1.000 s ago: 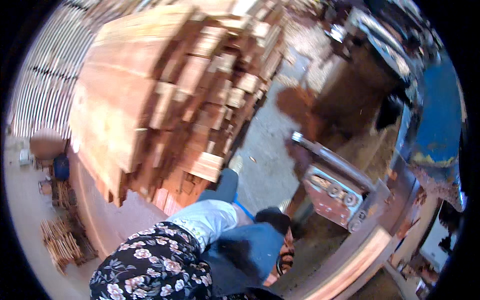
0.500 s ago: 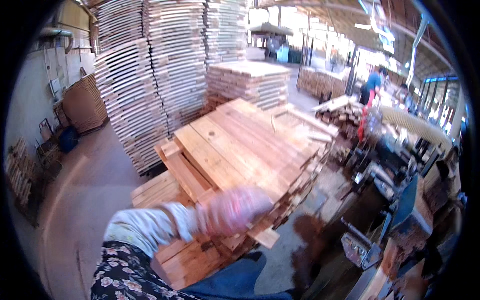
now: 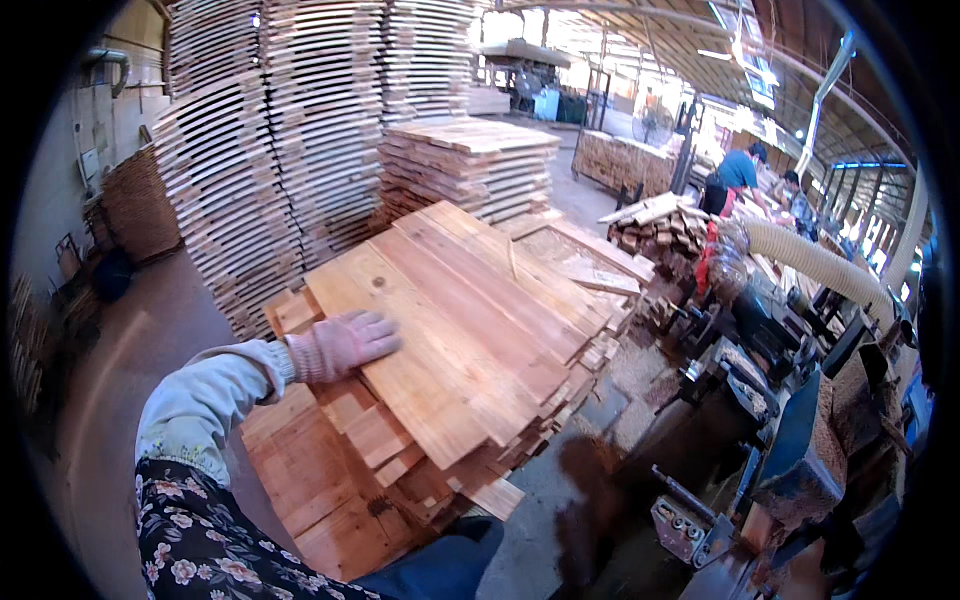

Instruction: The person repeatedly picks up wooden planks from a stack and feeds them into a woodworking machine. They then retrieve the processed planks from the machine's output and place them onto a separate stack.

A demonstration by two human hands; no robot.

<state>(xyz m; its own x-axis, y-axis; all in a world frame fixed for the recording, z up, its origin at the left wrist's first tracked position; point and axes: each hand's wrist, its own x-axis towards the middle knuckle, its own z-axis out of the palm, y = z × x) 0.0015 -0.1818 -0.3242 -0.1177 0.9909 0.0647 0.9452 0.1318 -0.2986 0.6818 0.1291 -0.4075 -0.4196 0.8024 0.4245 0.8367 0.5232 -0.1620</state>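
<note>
The gloved left hand point(image 3: 348, 346) lies flat, fingers extended, across the left edge of the top boards point(image 3: 460, 325), which sit on a board stack point(image 3: 378, 437) with a ragged near edge. Floor point(image 3: 540, 500) separates its right edge from a blue machine part point(image 3: 782, 485).

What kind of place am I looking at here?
Probably a woodworking shop or sawmill: tall stacks of boards stand behind the planks under the gloved left hand, and a thick ribbed hose, perhaps for dust, runs along the machinery at right.
</note>
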